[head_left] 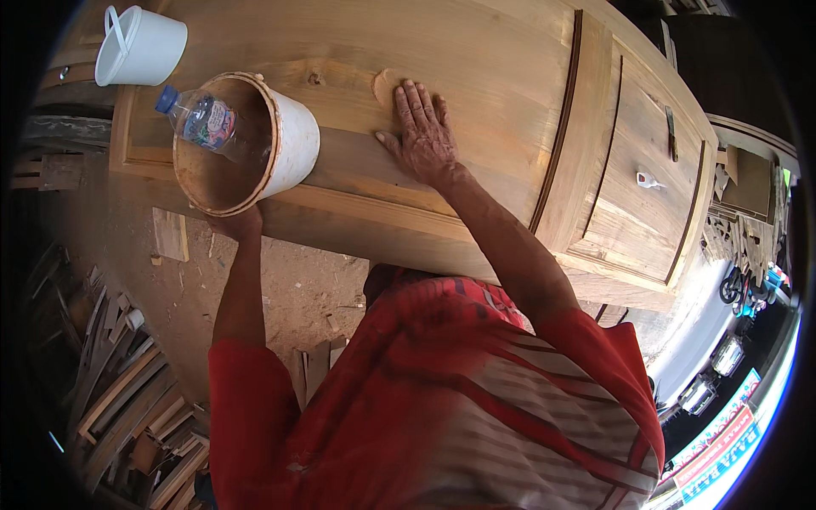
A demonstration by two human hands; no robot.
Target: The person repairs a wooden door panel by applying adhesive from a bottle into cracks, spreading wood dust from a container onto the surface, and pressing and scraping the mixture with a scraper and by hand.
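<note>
My right hand (pixel 422 132) lies flat, fingers spread, on a large wooden panel (pixel 476 59), its fingertips beside a patch of tan filler paste (pixel 384 85). My left hand (pixel 238 223) grips the lower rim of a tilted white bucket (pixel 289 140) resting on the panel's near edge; its inside is smeared with brown paste. A clear plastic bottle (pixel 204 119) with a blue cap lies across the bucket's mouth.
A second white bucket (pixel 140 47) stands at the panel's far left corner. A small white tube (pixel 648 180) and a dark tool (pixel 671 132) lie on the panel's right part. Scrap wood strips (pixel 119 399) are piled on the dirt floor at left. Carved wood pieces (pixel 748 229) are stacked at right.
</note>
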